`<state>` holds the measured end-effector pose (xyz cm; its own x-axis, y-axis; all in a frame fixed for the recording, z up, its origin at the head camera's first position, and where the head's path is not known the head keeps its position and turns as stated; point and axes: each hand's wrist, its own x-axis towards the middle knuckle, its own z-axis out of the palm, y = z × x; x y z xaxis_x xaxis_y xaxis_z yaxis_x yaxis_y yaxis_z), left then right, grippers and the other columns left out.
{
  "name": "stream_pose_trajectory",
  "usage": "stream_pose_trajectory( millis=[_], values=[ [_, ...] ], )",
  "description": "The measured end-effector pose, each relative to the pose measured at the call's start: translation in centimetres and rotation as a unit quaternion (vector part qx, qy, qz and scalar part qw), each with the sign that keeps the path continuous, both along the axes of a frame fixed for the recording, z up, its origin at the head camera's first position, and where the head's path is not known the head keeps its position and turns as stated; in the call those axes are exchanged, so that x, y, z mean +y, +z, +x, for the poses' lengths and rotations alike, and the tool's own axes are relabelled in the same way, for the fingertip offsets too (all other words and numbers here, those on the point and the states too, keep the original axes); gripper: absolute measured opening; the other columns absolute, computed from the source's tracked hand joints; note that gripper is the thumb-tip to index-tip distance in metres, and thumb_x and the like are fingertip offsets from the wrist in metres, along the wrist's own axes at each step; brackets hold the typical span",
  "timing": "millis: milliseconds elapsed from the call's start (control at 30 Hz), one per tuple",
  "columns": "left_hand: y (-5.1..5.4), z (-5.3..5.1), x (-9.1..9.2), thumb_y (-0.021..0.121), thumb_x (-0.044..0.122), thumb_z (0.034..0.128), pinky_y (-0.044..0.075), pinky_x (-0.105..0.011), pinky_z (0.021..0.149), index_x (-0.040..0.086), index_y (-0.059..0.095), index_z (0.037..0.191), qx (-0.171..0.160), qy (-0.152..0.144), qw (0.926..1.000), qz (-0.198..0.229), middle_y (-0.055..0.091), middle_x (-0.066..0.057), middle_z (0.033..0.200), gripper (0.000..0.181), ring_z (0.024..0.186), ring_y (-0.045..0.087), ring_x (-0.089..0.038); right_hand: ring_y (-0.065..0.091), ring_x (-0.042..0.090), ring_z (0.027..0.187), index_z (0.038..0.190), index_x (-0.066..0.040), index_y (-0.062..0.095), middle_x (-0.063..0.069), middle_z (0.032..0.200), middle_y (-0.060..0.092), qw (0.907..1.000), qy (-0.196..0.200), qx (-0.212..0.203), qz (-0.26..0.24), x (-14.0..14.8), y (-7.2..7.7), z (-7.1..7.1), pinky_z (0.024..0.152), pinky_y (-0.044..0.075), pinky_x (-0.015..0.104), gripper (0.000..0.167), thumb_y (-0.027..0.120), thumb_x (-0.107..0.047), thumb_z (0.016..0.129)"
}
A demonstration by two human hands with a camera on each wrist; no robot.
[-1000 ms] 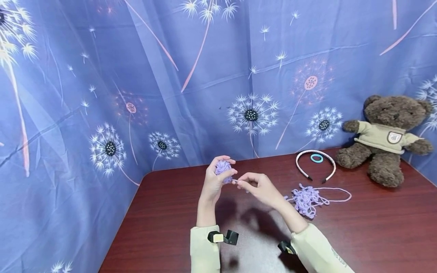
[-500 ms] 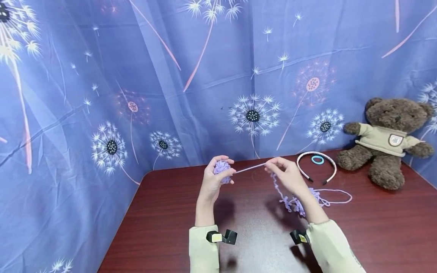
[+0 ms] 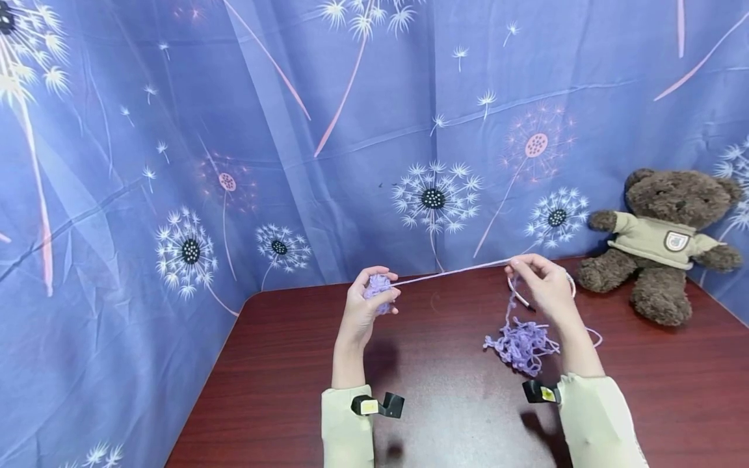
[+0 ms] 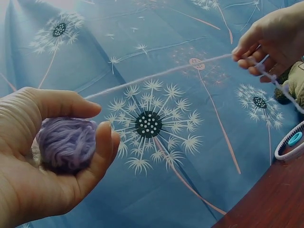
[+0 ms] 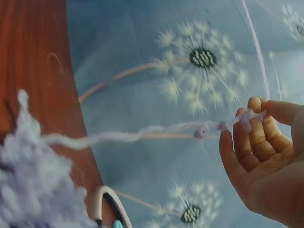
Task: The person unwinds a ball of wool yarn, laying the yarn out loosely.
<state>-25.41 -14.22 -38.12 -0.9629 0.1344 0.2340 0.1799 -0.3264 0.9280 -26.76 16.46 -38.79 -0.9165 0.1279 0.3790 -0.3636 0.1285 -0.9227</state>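
Observation:
My left hand [image 3: 358, 305] holds a small lilac ball of yarn [image 4: 67, 144] with the thumb and fingers curled round it. From the ball a strand of yarn [image 3: 447, 273] runs taut up and to the right. Its other end is pinched between thumb and forefinger of my right hand [image 3: 547, 286]. Below that hand, a kinked, knotted length of yarn [image 5: 161, 129] hangs to a loose lilac tangle [image 3: 523, 346] on the table.
On the dark red table [image 3: 281, 364], a white headband [image 4: 290, 144] and a turquoise ring [image 4: 295, 138] lie behind my right hand. A brown teddy bear [image 3: 667, 240] sits at the back right. A blue dandelion-print curtain [image 3: 328, 214] hangs behind the table.
The right hand has moved up and to the right, away from the left, drawing the strand out much longer. The ball stays in the left hand, nearly in place.

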Motion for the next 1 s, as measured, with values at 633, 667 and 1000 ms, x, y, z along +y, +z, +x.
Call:
stream_pose_trajectory(
  millis=[633, 667, 1000],
  values=[
    [0.2, 0.0, -0.6, 0.059, -0.011, 0.0851, 0.055, -0.023, 0.057, 0.016, 0.057, 0.109, -0.004, 0.012, 0.9999, 0.005, 0.067, 0.005, 0.1, 0.036, 0.078, 0.064, -0.01, 0.066, 0.002, 0.06, 0.08, -0.011, 0.072, -0.006, 0.068, 0.073, 0.9587, -0.036, 0.02, -0.282, 7.5, -0.9, 0.9, 0.058, 0.054, 0.011, 0.02, 0.06, -0.001, 0.093],
    [0.2, 0.0, -0.6, 0.059, -0.011, 0.0851, 0.055, -0.023, 0.057, 0.017, 0.057, 0.109, -0.004, 0.013, 0.9999, 0.005, 0.067, 0.005, 0.1, 0.037, 0.078, 0.064, -0.009, 0.066, 0.003, 0.059, 0.08, -0.011, 0.072, -0.005, 0.067, 0.073, 0.9558, -0.041, 0.02, -0.29, 7.8, -1.0, 1.0, 0.057, 0.054, 0.012, 0.02, 0.061, -0.001, 0.093],
    [0.1, 0.0, -0.8, 0.058, -0.013, 0.0842, 0.054, -0.023, 0.058, 0.018, 0.057, 0.109, -0.008, 0.007, 0.9999, 0.005, 0.066, 0.004, 0.101, 0.039, 0.08, 0.066, -0.008, 0.068, 0.006, 0.059, 0.078, -0.006, 0.072, 0.001, 0.065, 0.072, 0.9306, -0.062, 0.01, -0.361, 10.0, -1.7, 1.7, 0.057, 0.055, 0.014, 0.017, 0.063, 0.001, 0.09]
  ],
)
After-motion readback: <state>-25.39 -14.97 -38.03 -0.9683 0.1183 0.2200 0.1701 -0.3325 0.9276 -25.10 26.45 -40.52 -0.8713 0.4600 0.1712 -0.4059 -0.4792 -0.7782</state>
